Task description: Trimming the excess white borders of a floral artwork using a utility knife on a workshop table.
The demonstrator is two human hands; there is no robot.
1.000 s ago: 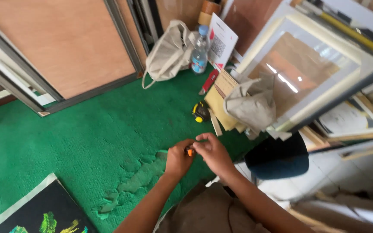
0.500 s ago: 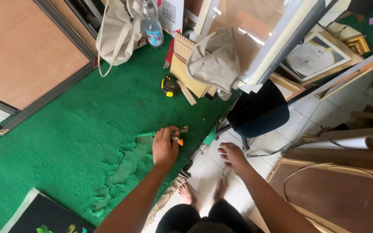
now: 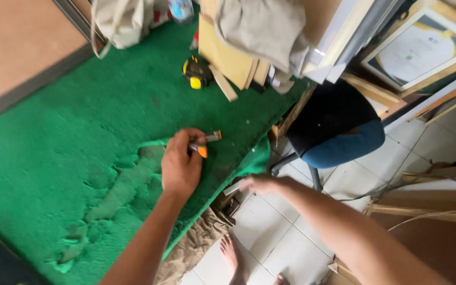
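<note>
Left hand: clenched around an orange-tipped cutter, metal end jutting from the fist, over the green carpet near its front edge. Right hand: blurred, fingers extended at the carpet's edge above the white tiled floor; whether it grips anything cannot be told. Yellow-and-black tape measure: on the carpet, well beyond the cutter, just beside leaning wooden boards. Dark stool: off the carpet's right edge. Bare foot: on the tiles below the carpet

Green felt cover, orange-tipped grey cutter, yellow-black tape measure — beige cloth bag, white floor tiles
</note>
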